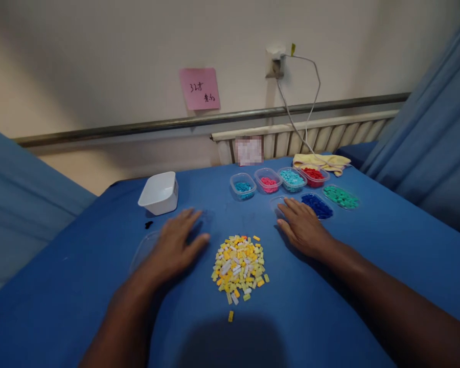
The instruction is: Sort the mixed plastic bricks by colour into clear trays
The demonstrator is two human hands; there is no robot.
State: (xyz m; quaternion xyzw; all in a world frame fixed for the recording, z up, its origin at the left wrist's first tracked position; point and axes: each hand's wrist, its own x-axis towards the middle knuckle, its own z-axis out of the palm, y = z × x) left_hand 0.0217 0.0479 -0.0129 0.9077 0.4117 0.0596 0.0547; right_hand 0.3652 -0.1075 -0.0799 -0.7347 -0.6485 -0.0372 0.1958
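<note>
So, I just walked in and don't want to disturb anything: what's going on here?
A person is at a blue cover with small plastic pieces. The left hand, blurred, is left of a loose yellow and white pile; the right hand is near the dark blue pieces. Neither appears to hold anything. Teal, pink, light blue and red pieces sit in separate clear tubs farther back, and a white tub stands at left.

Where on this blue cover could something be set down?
Bare patches lie between the white tub and the teal-block container, and between the yellow pile and the right forearm. Crowded: the far right, where containers cluster near the yellow cloth.
</note>
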